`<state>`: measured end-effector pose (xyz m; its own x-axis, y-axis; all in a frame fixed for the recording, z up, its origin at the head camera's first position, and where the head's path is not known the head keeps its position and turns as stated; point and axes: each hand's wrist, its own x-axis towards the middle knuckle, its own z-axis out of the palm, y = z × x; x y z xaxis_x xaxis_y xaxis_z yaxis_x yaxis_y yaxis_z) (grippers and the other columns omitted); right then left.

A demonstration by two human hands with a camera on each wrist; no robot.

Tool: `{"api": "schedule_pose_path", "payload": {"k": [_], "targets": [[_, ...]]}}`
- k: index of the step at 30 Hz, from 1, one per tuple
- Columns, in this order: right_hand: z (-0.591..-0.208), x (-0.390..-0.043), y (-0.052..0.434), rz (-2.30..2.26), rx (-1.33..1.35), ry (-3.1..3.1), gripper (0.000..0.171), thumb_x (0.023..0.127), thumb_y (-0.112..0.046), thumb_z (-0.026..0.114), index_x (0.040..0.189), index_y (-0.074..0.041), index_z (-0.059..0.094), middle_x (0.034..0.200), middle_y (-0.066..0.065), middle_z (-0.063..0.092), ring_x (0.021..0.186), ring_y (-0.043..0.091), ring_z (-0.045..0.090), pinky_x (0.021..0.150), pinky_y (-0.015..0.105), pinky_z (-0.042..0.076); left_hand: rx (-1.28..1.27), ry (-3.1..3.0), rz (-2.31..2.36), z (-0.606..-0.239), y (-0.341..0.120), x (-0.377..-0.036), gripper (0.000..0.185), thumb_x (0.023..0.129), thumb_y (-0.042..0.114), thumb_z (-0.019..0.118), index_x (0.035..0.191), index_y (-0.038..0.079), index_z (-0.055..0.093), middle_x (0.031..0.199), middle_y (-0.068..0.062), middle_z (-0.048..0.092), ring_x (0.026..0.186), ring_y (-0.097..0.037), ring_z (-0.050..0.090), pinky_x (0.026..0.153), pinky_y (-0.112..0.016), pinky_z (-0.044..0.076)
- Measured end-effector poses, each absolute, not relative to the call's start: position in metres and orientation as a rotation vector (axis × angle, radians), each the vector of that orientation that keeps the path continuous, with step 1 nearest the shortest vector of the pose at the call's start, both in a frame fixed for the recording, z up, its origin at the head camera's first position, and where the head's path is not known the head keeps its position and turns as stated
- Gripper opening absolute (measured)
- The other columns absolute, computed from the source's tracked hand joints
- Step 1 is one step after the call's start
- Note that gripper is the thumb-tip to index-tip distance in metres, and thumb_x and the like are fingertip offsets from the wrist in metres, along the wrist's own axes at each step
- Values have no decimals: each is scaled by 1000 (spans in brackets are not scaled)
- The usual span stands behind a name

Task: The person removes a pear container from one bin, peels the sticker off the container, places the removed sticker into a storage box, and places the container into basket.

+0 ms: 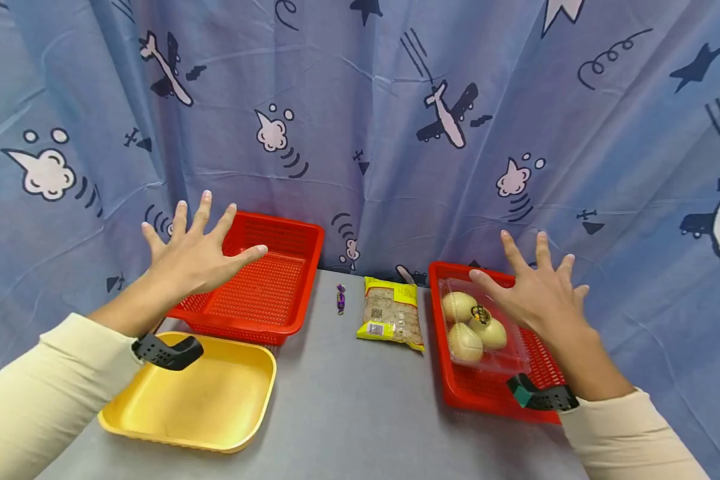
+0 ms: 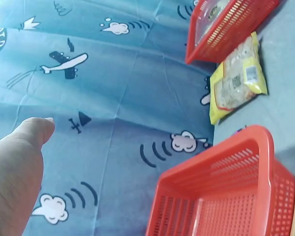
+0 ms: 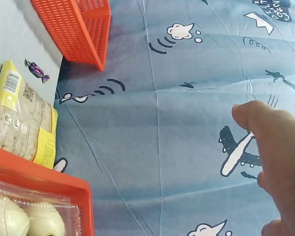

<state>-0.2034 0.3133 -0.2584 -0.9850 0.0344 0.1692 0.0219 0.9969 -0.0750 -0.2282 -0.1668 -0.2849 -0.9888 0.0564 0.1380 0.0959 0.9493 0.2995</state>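
Observation:
My left hand (image 1: 195,260) is raised with its fingers spread, above the left red basket (image 1: 312,280), holding nothing. My right hand (image 1: 543,293) is likewise spread and bare over the right red basket (image 1: 450,387). In that right basket lies a clear plastic box (image 1: 510,357) with pale round fruits (image 1: 466,342) inside, partly hidden behind the hand. Between the two baskets, a yellow-and-clear packaged food bag (image 1: 392,313) lies on the table. A small purple wrapped candy (image 1: 341,299) is just left of the bag.
A yellow tray (image 1: 210,400) stands in front of the left basket, under the left forearm. The grey table (image 1: 348,407) ends at a blue patterned curtain (image 1: 372,167) behind everything. Both wrists wear black straps.

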Motion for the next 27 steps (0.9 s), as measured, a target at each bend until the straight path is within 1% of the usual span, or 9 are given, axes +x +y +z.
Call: {"api": "schedule_pose_path", "payload": {"k": [6, 15, 21, 27], "targets": [[-256, -201, 321, 123, -53, -2953, 94, 84, -79, 35, 155, -28, 0, 153, 30, -14, 123, 72, -8, 78, 87, 9, -138, -2961, -465, -285, -158, -227, 103, 77, 88, 25, 157, 23, 10, 158, -15, -14, 138, -47, -17, 85, -71, -28], [-254, -198, 333, 134, -77, -2933, 94, 84, -78, 35, 155, -28, -1, 151, 34, -11, 122, 73, -7, 76, 88, 8, -177, -2961, -495, -287, -145, -226, 103, 78, 87, 27, 157, 23, 8, 158, -14, -16, 138, -47, -18, 88, -71, -26], [-254, -196, 342, 150, -93, -2920, 95, 84, -77, 37, 155, -27, 0, 151, 34, -11, 122, 73, -6, 75, 88, 6, -188, -2946, -509, -290, -133, -226, 104, 76, 88, 25, 157, 24, 9, 159, -12, -15, 139, -45, -16, 87, -69, -29], [-257, -196, 349, 170, -119, -2918, 97, 84, -77, 38, 155, -25, 0, 151, 34, -12, 123, 72, -7, 77, 88, 6, -217, -2937, -547, -295, -119, -227, 102, 77, 88, 28, 156, 26, 10, 159, -10, -15, 141, -41, -15, 91, -72, -22]]}}
